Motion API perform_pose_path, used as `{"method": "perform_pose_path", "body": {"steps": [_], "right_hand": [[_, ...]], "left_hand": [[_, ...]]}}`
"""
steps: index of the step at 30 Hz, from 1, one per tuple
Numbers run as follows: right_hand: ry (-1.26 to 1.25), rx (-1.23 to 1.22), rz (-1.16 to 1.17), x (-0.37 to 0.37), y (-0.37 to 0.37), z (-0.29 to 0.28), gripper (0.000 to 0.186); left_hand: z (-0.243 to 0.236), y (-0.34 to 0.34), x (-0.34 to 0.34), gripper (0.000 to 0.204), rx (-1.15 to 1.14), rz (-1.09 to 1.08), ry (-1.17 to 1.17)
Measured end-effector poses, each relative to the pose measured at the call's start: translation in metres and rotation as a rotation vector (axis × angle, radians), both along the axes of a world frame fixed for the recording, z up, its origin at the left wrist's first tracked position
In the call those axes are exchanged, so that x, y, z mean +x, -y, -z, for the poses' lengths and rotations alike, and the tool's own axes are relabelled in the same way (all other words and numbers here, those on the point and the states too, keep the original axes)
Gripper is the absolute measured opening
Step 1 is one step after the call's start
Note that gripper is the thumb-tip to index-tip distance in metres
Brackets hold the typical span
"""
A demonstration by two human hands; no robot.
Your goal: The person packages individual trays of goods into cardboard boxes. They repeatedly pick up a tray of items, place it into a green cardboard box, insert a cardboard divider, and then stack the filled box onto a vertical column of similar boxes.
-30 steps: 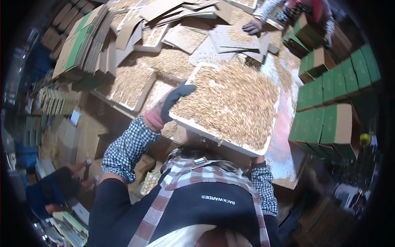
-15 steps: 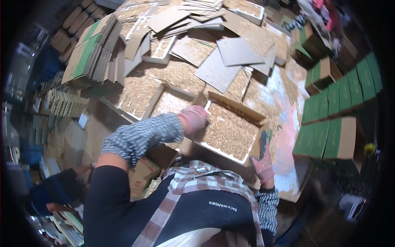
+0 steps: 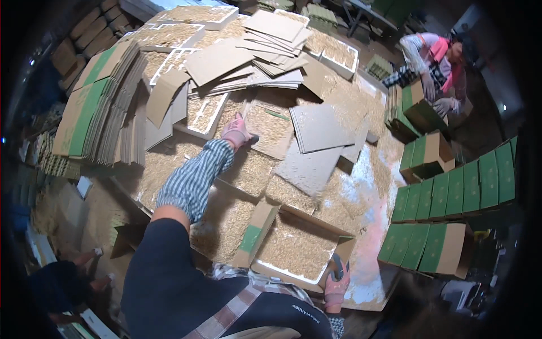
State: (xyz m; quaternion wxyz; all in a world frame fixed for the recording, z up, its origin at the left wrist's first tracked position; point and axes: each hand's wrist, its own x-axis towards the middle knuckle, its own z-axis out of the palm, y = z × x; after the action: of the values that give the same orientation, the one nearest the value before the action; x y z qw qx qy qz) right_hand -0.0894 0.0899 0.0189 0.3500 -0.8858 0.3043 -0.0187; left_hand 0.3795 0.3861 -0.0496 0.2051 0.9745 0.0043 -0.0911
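My left hand (image 3: 237,131), in a pink glove with dark fingertips, reaches far over the table. It lies at the left edge of a husk-strewn cardboard sheet (image 3: 271,130), thumb and fingers apart. Close to my body stands an open cardboard box (image 3: 257,234) with a green stripe on its left wall. Inside it, a white-rimmed layer of loose tan husks (image 3: 299,243) fills the space. My right hand (image 3: 337,285), gloved alike, grips the box at its near right corner, with the fingers bent round the wall.
Grey cardboard sheets (image 3: 322,130) lie right of my left hand, with another pile (image 3: 271,45) behind. Folded cartons (image 3: 99,101) stand at left. White trays of husks (image 3: 341,56) line the back. Green boxes (image 3: 451,192) stand at right, near a person (image 3: 432,73) handling a carton.
My left hand has left the box's left wall and stretched forward to the cardboard sheet. My right hand has stayed at the box's right corner. The view has shifted, so the box appears lower.
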Motion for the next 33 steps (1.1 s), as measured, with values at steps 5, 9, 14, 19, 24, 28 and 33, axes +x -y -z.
{"method": "perform_pose_path", "body": {"steps": [5,9,14,19,24,28,33], "right_hand": [[0.076,0.093,0.085,0.001,-0.008,-0.01,0.048],[0.128,0.064,0.019,-0.006,0.003,0.004,0.046],[0.205,0.102,0.029,-0.009,0.003,0.015,0.049],[0.241,0.108,-0.052,-0.009,0.008,0.017,0.055],[0.326,0.148,-0.076,-0.015,0.016,0.032,0.057],[0.338,0.15,-0.115,-0.015,0.019,0.039,0.062],[0.332,0.191,-0.101,-0.02,0.02,0.043,0.054]], "left_hand": [[0.01,-0.015,-0.013,0.025,-1.042,-0.029,0.028],[-0.067,-0.043,-0.041,0.015,-0.993,-0.176,0.064],[-0.131,-0.017,-0.129,0.015,0.037,0.343,0.843],[-0.166,0.013,-0.171,0.02,-0.676,0.077,0.234],[-0.186,0.081,-0.29,0.022,0.281,0.991,0.741],[-0.162,0.055,-0.295,0.03,-0.12,0.731,0.389],[-0.202,0.068,-0.337,0.016,0.083,0.9,0.862]]}}
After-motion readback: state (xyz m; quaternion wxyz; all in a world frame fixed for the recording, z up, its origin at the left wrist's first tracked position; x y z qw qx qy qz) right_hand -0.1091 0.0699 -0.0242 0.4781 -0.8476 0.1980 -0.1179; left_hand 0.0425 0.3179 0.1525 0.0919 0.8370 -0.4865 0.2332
